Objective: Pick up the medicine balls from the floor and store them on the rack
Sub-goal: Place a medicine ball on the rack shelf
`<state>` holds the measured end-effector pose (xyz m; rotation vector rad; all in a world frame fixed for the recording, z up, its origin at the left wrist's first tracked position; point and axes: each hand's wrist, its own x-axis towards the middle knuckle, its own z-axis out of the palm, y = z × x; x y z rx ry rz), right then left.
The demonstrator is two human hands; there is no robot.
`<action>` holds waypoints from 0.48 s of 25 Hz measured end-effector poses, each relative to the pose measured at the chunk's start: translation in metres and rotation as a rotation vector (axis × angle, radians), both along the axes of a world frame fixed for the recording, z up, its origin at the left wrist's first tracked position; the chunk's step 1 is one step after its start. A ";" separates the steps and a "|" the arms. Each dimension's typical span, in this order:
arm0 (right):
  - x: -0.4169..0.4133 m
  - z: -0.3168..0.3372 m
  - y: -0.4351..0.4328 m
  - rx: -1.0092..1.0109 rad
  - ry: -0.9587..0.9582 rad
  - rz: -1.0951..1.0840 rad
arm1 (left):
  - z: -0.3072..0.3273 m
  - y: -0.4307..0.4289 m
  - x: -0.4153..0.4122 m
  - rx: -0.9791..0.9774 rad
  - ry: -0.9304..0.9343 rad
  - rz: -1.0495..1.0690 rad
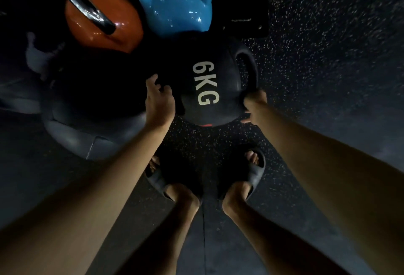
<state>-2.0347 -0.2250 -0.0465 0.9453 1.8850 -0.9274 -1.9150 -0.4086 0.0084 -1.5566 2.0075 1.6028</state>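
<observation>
Both hands close on a medicine ball at floor level

The black rubber medicine ball (207, 84) marked "6KG" (handles moulded into each side) sits between the hands on the speckled dark floor (328, 56); the left hand (159, 102) cups its near-left side, the right hand (254, 104) grips the right handle, beside the blue kettlebell (177, 5)

Black medicine ball (209, 91) with white "6KG" lettering; beyond it, a blue kettlebell (177, 7); left of that, an orange kettlebell (102, 18). Beneath the ball, dark floor (317, 45) with pale speckles.
</observation>
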 end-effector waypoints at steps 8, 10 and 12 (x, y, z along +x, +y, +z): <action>0.019 -0.047 0.065 -0.138 -0.050 -0.206 | -0.048 0.012 -0.023 0.158 -0.194 -0.223; 0.030 -0.059 0.084 -0.164 -0.057 -0.224 | -0.061 0.020 -0.030 0.151 -0.180 -0.269; 0.035 -0.067 0.093 -0.216 -0.009 -0.282 | -0.074 0.025 -0.029 0.110 -0.122 -0.277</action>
